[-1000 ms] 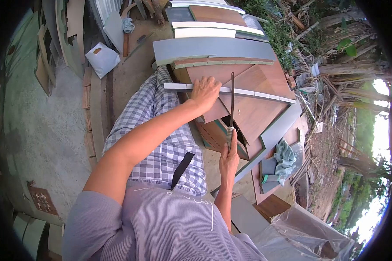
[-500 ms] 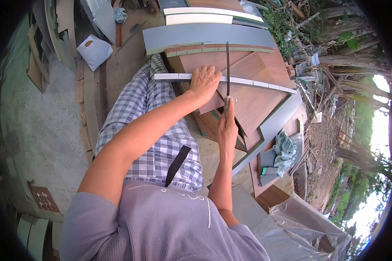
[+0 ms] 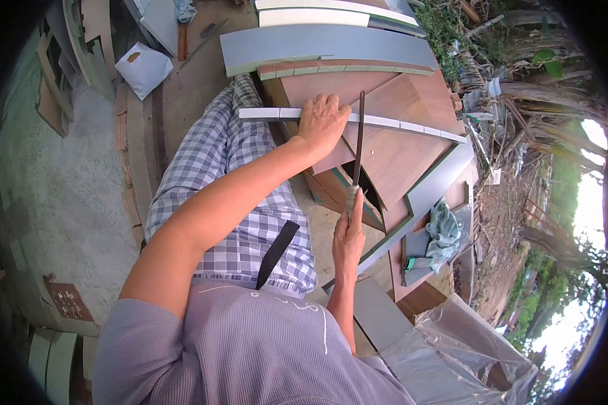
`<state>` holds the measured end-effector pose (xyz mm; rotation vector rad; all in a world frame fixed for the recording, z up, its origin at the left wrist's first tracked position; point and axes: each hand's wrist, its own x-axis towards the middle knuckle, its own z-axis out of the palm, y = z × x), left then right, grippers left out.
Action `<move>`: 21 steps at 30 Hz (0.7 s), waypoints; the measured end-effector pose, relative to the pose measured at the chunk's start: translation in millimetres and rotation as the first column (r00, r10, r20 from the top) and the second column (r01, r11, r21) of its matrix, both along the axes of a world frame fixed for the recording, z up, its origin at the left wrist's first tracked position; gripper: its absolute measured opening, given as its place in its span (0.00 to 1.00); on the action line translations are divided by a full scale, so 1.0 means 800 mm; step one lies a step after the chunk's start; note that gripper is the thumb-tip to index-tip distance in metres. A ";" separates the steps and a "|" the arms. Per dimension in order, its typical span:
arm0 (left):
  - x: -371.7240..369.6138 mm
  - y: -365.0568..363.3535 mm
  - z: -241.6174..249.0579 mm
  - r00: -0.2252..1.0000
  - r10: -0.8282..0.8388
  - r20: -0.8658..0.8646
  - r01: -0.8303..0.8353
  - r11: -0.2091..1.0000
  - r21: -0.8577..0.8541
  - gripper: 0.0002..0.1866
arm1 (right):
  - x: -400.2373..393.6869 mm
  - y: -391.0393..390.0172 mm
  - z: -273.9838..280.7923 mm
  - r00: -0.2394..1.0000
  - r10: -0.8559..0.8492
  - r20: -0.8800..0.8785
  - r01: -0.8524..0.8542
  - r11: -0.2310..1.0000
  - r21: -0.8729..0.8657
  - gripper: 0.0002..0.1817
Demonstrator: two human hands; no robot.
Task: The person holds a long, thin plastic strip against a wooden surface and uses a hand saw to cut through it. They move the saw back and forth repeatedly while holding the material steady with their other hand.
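A long narrow strip [image 3: 383, 121] with a pale edge marked off in segments lies across brown wooden boards [image 3: 395, 155]. My left hand [image 3: 323, 123] is closed over the strip left of its middle, knuckles up. Just right of that hand, a long dark file [image 3: 360, 138] crosses the strip, its tip beyond the far side. My right hand [image 3: 348, 236] is closed round the file's handle, on the near side of the strip, with one finger stretched along it. How far the left fingers reach under the strip is hidden.
Grey panels [image 3: 331, 48] and pale strips lie beyond the boards. An open box [image 3: 341, 196] sits beneath them. To the right are an angled grey frame piece [image 3: 439, 179] and a bluish cloth [image 3: 443, 233]. A white bag [image 3: 145, 71] rests on the floor at left.
My right hand has drawn the file back toward my body, so less of it reaches past the strip. The left hand still holds the strip. The view has shifted slightly.
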<state>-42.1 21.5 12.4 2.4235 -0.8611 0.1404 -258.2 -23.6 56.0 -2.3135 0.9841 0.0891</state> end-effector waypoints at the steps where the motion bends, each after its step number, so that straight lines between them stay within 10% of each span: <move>1: 0.001 0.000 0.000 1.000 0.004 0.015 -0.004 1.000 -0.003 0.06 | 0.016 -0.006 -0.005 0.993 0.050 0.103 -0.047 0.999 -0.025 0.31; 9: 0.002 0.003 0.001 1.000 0.007 0.014 -0.007 0.999 -0.032 0.06 | 0.095 -0.032 -0.013 0.937 0.199 0.286 -0.157 0.974 -0.162 0.31; 21: 0.002 0.001 0.000 1.000 -0.016 0.015 0.016 1.000 0.010 0.06 | 0.026 -0.010 -0.007 0.995 0.053 0.087 -0.048 0.997 -0.058 0.32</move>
